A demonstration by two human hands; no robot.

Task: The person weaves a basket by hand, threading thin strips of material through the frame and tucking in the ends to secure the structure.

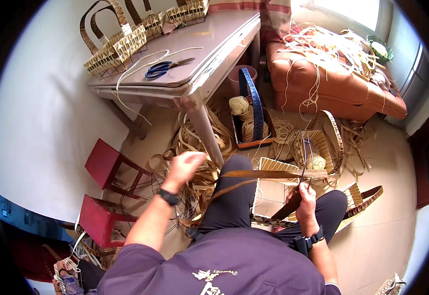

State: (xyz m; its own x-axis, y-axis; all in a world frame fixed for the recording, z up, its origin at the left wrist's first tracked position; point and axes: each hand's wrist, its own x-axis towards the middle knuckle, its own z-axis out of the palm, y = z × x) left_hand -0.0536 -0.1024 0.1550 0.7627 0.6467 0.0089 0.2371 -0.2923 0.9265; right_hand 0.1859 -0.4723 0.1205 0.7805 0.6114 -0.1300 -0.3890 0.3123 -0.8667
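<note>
Right hand (pixel 306 201) closed on flat, glossy brown strips (pixel 268 174), two at least; left hand (pixel 187 167) too blurred to tell.

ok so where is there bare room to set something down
Table: bare between the blue-handled scissors and its right edge. Tiled floor: open to the right of the braided-handled basket by the right knee. Crowded: the orange sofa, heaped with pale strips; the floor by the table leg, under coiled strips; and around the right hand, which grips brown strips.
</note>
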